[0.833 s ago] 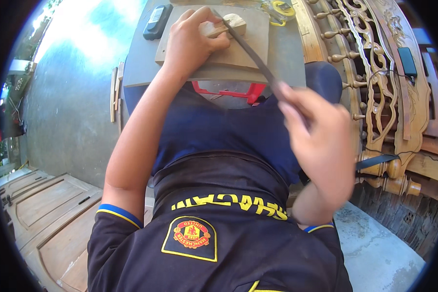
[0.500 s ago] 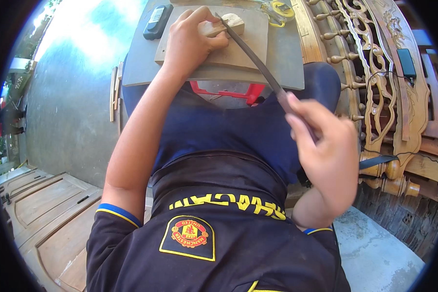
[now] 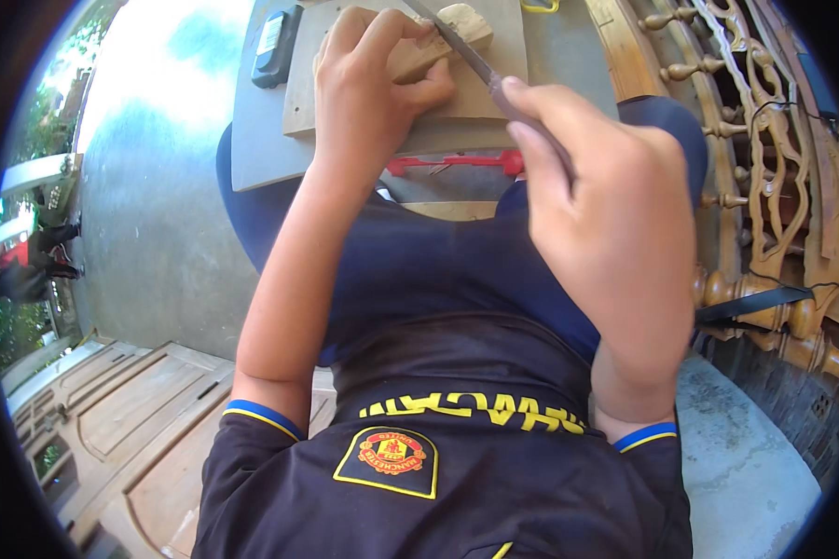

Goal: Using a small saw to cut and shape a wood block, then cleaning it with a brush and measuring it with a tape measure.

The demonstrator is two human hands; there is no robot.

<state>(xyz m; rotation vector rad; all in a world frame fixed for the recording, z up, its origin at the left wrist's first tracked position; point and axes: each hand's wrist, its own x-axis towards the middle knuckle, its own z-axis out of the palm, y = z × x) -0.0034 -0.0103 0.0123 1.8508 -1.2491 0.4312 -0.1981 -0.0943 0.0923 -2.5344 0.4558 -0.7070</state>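
Fingers (image 3: 387, 56) of the left hand (image 3: 368, 102) were curled down and pressed together over a small pale wooden block (image 3: 447, 33), pinning it against a flat wooden board (image 3: 503, 65). The right hand (image 3: 606, 205) was closed around the handle end of a slim metal file (image 3: 466, 51), its fingers wrapped tight so that the handle itself was hidden inside the grip; the thumb lay along the shaft. The file ran up and to the left from that hand, its blade lying across the top of the block just beside the left thumb, touching the wood. The board rested on a grey desk (image 3: 252, 140), and the block sat near the board's far edge, towards the top of the view. A dark rectangular phone (image 3: 275, 42) lay on the desk just left of the board, apart from both hands. Below the desk's near edge a red plastic piece (image 3: 457, 163) showed between the two forearms. The person sat with knees in dark blue shorts (image 3: 419, 279) tucked under the desk and wore a black shirt (image 3: 457, 484) with yellow trim and a red and yellow badge. To the right stood carved, turned wooden furniture (image 3: 764, 186), and panelled wooden doors (image 3: 130, 419) lay flat on the ground at lower left.
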